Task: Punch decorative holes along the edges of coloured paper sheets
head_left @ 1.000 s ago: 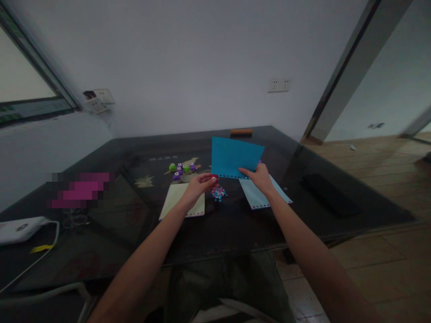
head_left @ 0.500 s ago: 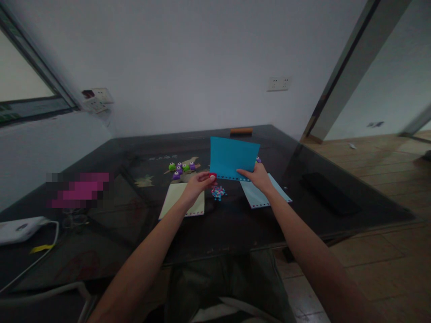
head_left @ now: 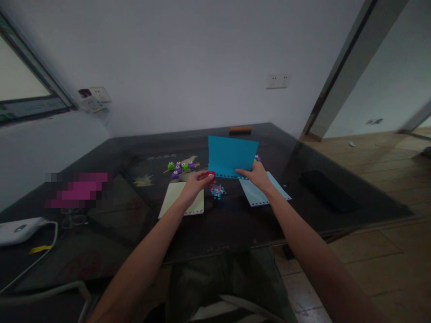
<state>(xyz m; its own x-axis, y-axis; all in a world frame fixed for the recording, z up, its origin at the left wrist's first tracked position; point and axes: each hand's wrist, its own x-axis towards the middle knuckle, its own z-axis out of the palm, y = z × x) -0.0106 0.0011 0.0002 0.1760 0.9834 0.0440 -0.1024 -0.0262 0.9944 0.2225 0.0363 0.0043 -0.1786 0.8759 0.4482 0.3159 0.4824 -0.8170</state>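
Note:
My left hand (head_left: 199, 183) pinches a small red hole punch (head_left: 211, 176) at the lower left corner of a blue sheet of paper (head_left: 232, 154). A row of punched holes runs along that sheet's lower edge. My right hand (head_left: 257, 176) grips the sheet near its lower right corner, thumb on the near face. Below the sheet, a small pile of pink, blue and white paper bits (head_left: 218, 191) lies on the table. Under my left wrist is a cream sheet (head_left: 171, 197) with holes along its near edge. A pale blue sheet (head_left: 257, 195), also edged with holes, lies under my right hand.
Several small green and purple punches (head_left: 178, 168) stand behind the cream sheet on the dark table (head_left: 208, 233). A black flat object (head_left: 328, 190) lies at right, a brown bar (head_left: 240, 129) at the back. A white power strip (head_left: 22, 229) with a cable is at left.
Both hands and the blue sheet keep nearly the same place. The whole view has shifted slightly, and the red punch stays at the sheet's lower left corner.

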